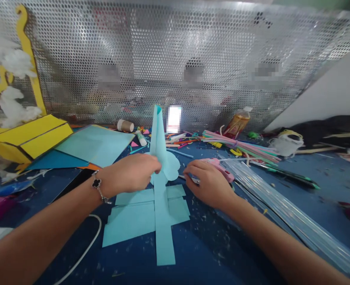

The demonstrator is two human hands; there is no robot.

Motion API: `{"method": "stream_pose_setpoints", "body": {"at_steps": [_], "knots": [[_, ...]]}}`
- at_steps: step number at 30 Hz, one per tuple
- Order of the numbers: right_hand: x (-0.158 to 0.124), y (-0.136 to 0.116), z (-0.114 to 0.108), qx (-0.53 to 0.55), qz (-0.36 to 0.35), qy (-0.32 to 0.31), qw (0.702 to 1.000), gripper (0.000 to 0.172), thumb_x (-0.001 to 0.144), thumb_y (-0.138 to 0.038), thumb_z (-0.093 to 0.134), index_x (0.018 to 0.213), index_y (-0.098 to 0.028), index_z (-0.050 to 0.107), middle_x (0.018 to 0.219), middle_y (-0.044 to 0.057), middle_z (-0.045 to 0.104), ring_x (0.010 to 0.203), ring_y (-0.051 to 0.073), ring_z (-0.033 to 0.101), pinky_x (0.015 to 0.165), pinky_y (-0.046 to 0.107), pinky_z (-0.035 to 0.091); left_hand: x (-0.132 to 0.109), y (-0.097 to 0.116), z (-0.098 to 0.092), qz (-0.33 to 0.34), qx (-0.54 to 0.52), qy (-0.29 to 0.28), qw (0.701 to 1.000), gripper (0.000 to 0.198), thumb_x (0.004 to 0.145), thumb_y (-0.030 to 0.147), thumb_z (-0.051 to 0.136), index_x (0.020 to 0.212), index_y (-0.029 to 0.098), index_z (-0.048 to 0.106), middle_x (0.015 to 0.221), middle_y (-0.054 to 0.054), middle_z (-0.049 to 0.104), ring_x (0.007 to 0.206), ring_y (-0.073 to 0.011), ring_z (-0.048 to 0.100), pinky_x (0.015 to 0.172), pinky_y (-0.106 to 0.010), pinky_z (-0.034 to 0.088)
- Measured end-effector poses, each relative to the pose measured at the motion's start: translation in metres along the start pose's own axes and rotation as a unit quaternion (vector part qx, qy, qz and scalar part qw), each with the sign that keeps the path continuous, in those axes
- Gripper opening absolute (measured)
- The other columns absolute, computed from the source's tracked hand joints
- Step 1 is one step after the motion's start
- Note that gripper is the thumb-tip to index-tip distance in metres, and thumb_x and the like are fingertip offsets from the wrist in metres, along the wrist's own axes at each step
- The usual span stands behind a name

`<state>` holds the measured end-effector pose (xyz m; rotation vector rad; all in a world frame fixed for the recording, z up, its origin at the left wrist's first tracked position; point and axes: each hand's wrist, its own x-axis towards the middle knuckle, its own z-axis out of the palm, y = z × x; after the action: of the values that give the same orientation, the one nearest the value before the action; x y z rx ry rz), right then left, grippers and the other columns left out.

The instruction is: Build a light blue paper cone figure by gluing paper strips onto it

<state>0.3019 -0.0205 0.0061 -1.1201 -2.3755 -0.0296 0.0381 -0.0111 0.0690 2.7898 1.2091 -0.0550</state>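
My left hand [133, 172], wearing a bracelet, is closed on a long light blue paper strip [164, 241]. Beyond the hand the strip stands up and curls at its top. Behind it is a scalloped light blue paper piece [172, 166], partly hidden. Several light blue paper pieces [133, 217] lie flat under and beside the strip. My right hand [207, 184] rests low on the table with curled fingers, around a thin silvery object [196, 181] whose kind I cannot make out. Just behind that hand lies a pink tool [220, 168], probably a glue gun, partly covered.
Clear plastic sleeves [270, 206] and a bundle of pastel pipe cleaners [237, 142] lie right. A drink bottle [237, 122], a lit phone [174, 118] and a paper cup [125, 126] line the perforated metal screen [151, 47]. Left are paper sheets [96, 142] and a yellow box [32, 136].
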Motion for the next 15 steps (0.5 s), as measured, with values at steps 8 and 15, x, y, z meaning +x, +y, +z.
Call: {"method": "stream_pose_setpoints", "body": {"at_steps": [8, 15], "knots": [[0.001, 0.005, -0.005, -0.017, 0.031, -0.021, 0.999, 0.019, 0.096, -0.021, 0.055, 0.095, -0.021, 0.074, 0.101, 0.007, 0.076, 0.092, 0.022, 0.070, 0.084, 0.035, 0.052, 0.004, -0.020, -0.008, -0.040, -0.144, 0.028, 0.988, 0.018, 0.084, 0.014, 0.062, 0.090, 0.025, 0.074, 0.091, 0.004, 0.078, 0.085, -0.0164, 0.071, 0.070, -0.028, 0.046], [0.001, 0.038, -0.048, -0.224, 0.287, -0.109, 0.925, 0.035, 0.097, -0.050, 0.051, 0.096, -0.024, 0.075, 0.094, 0.011, 0.079, 0.082, 0.031, 0.071, 0.062, 0.037, 0.041, 0.007, -0.039, -0.004, -0.111, -0.049, 0.051, 0.991, 0.027, 0.095, 0.040, 0.058, 0.083, 0.022, 0.073, 0.088, -0.005, 0.076, 0.082, -0.0226, 0.068, 0.066, -0.033, 0.043]]}}
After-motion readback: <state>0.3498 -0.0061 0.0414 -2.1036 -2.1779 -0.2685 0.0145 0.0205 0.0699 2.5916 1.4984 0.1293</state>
